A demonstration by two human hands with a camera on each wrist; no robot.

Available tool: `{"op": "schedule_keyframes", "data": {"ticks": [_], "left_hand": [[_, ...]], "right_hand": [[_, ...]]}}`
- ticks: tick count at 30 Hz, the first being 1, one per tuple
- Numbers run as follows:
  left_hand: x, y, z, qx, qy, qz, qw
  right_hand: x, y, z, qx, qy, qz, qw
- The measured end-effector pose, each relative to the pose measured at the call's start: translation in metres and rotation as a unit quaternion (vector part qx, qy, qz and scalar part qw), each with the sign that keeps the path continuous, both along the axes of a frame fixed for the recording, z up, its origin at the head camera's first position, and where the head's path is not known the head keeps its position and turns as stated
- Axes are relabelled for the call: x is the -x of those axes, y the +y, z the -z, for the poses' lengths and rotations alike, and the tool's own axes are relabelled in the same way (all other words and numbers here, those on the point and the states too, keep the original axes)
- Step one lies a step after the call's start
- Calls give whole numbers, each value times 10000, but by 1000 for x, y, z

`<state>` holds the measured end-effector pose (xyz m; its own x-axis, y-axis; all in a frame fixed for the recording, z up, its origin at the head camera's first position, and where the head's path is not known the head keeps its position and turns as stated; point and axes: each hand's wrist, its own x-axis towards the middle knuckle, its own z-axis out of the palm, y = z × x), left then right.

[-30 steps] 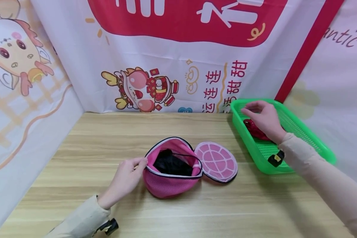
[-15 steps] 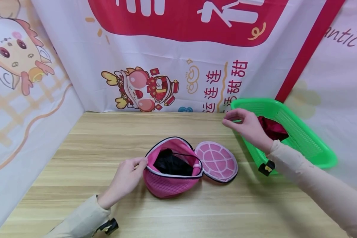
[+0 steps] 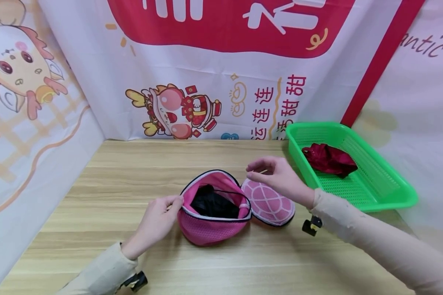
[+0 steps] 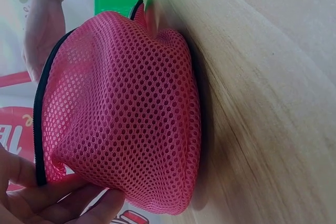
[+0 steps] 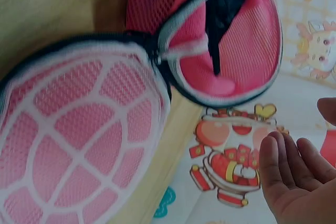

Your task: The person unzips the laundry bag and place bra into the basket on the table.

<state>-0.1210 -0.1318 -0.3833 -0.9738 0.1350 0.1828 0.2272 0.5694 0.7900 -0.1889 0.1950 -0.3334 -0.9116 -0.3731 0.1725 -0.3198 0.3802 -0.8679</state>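
Note:
A pink mesh laundry bag (image 3: pixel 214 231) stands unzipped on the table, its round lid (image 3: pixel 267 200) folded out to the right. Inside lies a bundle of black fabric (image 3: pixel 214 203) with a thin strap. At the left of the opening, my left hand (image 3: pixel 156 219) pinches the rim; in the left wrist view its fingers (image 4: pixel 100 208) grip the mesh edge near the black zipper. Over the lid hovers my right hand (image 3: pixel 277 176), holding nothing, its fingers loosely bent and apart from the bag. The right wrist view shows that hand (image 5: pixel 299 177) with a gap between thumb and fingers.
To the right stands a green plastic basket (image 3: pixel 384 205), with a dark red fabric item (image 3: pixel 330 159) lying in it. The wooden table (image 3: pixel 206 270) ends at a printed cloth backdrop (image 3: pixel 203 69) behind and at both sides.
My right hand has moved left and toward me, from above the green basket to above the bag's lid, uncovering the red fabric. The left hand has stayed on the rim.

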Motion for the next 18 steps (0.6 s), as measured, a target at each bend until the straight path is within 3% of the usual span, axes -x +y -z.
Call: {"op": "schedule_keyframes", "data": {"ticks": [10, 18], "left_hand": [[0, 1, 1, -35, 49, 28, 10000], [-1, 0, 1, -81, 189, 35, 9998]], "right_hand": [[-4, -24, 14, 27, 90, -719, 9974], [-12, -42, 17, -922, 409, -1160, 9881]]}}
